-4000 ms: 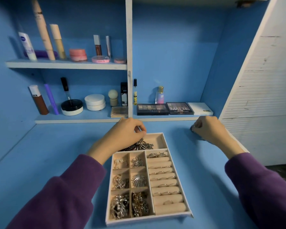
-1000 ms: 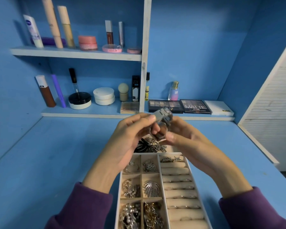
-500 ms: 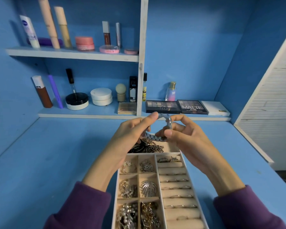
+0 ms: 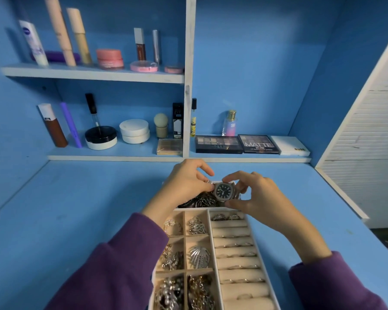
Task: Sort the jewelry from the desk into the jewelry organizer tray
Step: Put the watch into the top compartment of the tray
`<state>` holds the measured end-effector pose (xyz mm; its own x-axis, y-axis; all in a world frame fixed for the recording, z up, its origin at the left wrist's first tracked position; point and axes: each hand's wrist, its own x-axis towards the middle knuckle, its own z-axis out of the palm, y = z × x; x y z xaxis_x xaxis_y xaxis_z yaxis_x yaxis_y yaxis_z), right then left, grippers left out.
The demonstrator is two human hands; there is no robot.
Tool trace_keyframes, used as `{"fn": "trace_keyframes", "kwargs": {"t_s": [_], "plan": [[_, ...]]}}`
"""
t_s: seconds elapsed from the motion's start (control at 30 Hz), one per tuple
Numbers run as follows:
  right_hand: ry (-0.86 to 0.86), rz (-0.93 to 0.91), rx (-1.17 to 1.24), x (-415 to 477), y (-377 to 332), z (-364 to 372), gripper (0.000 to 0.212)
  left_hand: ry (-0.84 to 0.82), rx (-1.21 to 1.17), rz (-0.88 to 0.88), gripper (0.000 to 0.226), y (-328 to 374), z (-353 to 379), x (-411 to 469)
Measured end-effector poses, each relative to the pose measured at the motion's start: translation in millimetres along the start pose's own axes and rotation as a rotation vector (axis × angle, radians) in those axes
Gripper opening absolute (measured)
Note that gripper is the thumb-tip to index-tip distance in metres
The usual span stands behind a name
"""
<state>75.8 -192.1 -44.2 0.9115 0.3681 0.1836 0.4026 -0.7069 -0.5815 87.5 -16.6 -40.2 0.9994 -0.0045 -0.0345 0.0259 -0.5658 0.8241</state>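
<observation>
Blue desk [image 4: 76,220], cosmetics shelves [image 4: 94,74] behind — watch [image 4: 224,191], seemingly over tray [image 4: 211,242]

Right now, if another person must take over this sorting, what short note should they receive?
Left hand and right hand: both pinch the dark-dial wristwatch above the top compartment of the jewelry organizer tray.
Done: small compartments hold brooches and chains; rings sit in the ring rolls.
Left: set the watch down in the top compartment. No other jewelry shows on the desk.
</observation>
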Motion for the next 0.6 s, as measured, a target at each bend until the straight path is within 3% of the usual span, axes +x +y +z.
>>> {"fn": "trace_keyframes", "kwargs": {"t_s": [0.2,0.4,0.6], "plan": [[0.011,-0.043,-0.098,3,5,5,0.036,0.099,0.198,0.106,0.02,-3,8,1],[0.015,-0.029,-0.237,4,15,7,0.022,0.092,0.32,0.171,0.019,-3,5,4],[0.133,-0.002,-0.112,5,18,5,0.017,0.034,0.422,0.143,0.021,-4,-5,12]]}}
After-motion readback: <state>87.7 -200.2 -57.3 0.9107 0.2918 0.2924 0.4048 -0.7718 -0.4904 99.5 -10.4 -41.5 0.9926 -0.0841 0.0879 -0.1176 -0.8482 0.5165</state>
